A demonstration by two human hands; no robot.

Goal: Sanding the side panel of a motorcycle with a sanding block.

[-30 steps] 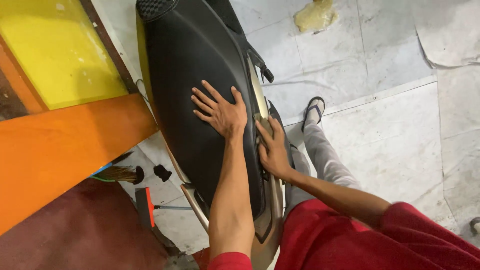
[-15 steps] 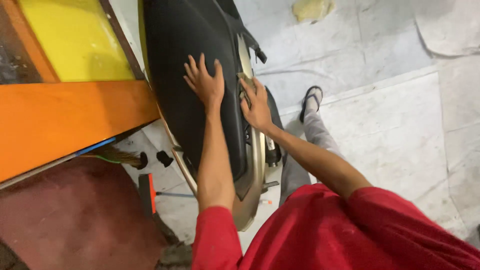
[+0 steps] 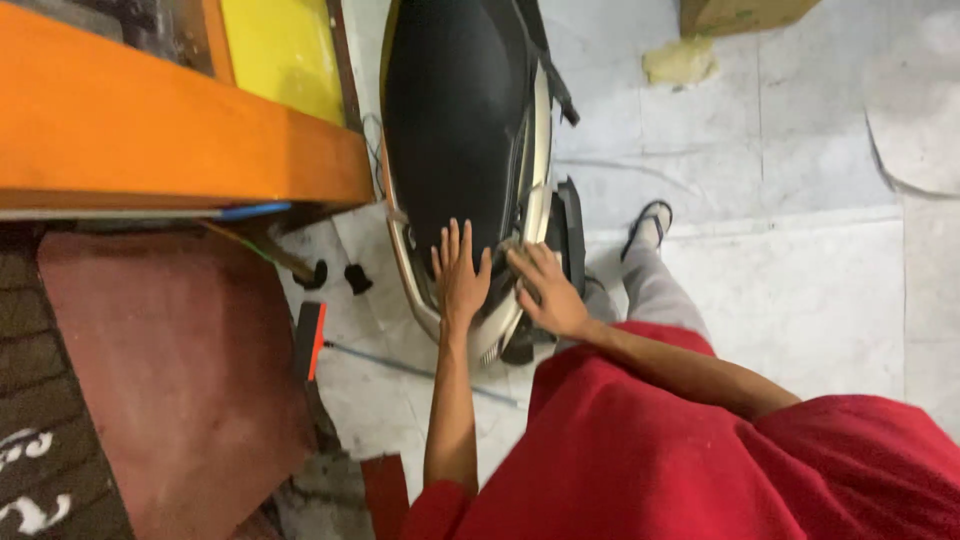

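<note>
A scooter's black seat (image 3: 455,120) runs up the middle of the head view, framed by a pale gold body panel (image 3: 541,190). My left hand (image 3: 459,276) lies flat, fingers spread, on the rear end of the seat. My right hand (image 3: 545,290) rests beside it on the rear right edge, fingers curled over the gold trim near the black grab rail (image 3: 571,230). Neither hand holds a loose object. My red shirt (image 3: 690,450) fills the lower right.
An orange beam (image 3: 170,140) and a yellow panel (image 3: 280,55) stand at the left. A dark red mat (image 3: 170,370) covers the floor below them. A red-handled tool (image 3: 310,340) lies by the scooter. My sandalled foot (image 3: 648,225) stands on pale tiles to the right.
Both hands have slid back along the seat toward its rear end. The view has shifted, so the scooter sits farther up the frame.
</note>
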